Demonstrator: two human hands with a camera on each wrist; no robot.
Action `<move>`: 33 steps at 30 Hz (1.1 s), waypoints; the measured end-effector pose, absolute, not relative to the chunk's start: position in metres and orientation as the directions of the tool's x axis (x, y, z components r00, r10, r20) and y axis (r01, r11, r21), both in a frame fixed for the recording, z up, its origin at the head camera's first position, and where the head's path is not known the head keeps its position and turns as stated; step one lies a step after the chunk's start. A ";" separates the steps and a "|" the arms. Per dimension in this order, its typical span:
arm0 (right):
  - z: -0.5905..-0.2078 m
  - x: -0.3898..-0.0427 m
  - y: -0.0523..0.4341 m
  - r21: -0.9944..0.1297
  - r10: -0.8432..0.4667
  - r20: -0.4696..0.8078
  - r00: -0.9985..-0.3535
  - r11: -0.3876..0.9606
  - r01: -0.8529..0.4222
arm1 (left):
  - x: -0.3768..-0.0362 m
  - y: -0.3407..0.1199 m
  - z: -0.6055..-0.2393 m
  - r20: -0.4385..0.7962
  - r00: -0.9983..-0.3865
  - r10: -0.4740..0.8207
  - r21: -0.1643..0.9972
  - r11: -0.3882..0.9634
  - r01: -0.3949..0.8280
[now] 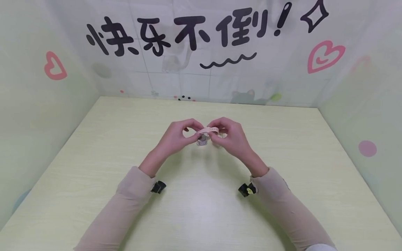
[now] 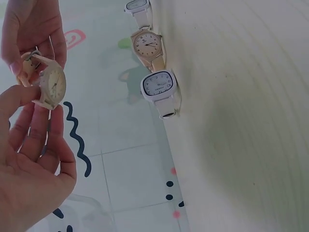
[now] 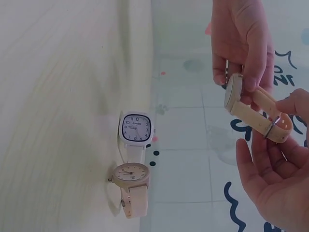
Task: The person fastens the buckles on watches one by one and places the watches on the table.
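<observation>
A watch with a pale pink strap (image 1: 208,130) is held up between both hands. My left hand (image 1: 177,137) pinches it beside the round case (image 2: 54,86), with thumb and fingers on opposite sides. The right hand (image 1: 230,137) pinches the strap's other end, near the metal buckle (image 3: 273,128). In the right wrist view the strap is looped and fastened through that buckle. Other watches stand on the table: a white one with a squarish face (image 3: 136,128) and a pink one with a round face (image 3: 131,175).
The pale wooden table (image 1: 201,209) is bounded by printed walls (image 1: 188,83) at the back and both sides. A further white watch (image 2: 137,6) is cut by the left wrist view's top edge. Black wrist mounts (image 1: 158,187) sit at both cuffs.
</observation>
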State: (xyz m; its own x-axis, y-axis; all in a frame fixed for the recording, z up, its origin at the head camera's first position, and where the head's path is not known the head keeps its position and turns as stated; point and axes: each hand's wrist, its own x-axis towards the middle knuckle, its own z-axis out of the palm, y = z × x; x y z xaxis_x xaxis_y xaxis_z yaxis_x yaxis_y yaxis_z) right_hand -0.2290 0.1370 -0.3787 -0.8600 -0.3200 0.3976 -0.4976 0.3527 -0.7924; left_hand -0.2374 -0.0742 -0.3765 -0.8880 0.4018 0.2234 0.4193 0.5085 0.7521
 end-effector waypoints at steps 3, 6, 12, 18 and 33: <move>-0.379 -0.229 0.137 -0.806 -0.321 0.389 -0.863 0.335 -0.488 | -0.237 -0.071 -0.377 0.217 -0.886 0.410 0.763 0.495 0.416; -0.381 -0.229 0.136 -0.812 -0.329 0.378 -0.865 0.331 -0.481 | -0.237 -0.069 -0.378 0.206 -0.892 0.402 0.773 0.492 0.401; -0.382 -0.227 0.137 -0.801 -0.341 0.389 -0.856 0.333 -0.497 | -0.237 -0.068 -0.377 0.162 -0.898 0.408 0.785 0.498 0.368; -0.382 -0.228 0.139 -0.797 -0.349 0.412 -0.842 0.310 -0.518 | -0.242 -0.076 -0.380 0.150 -0.896 0.418 0.778 0.509 0.368; -0.381 -0.230 0.137 -0.826 -0.322 0.384 -0.865 0.299 -0.478 | -0.239 -0.076 -0.379 0.200 -0.876 0.439 0.784 0.464 0.412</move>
State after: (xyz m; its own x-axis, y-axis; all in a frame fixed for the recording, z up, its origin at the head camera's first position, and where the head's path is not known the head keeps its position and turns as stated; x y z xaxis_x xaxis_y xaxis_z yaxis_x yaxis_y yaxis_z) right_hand -0.2304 0.1369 -0.3807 -0.8654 -0.3219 0.3841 -0.4778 0.2987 -0.8261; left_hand -0.2389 -0.0760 -0.3792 -0.8758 0.4393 0.2001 0.4120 0.4642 0.7840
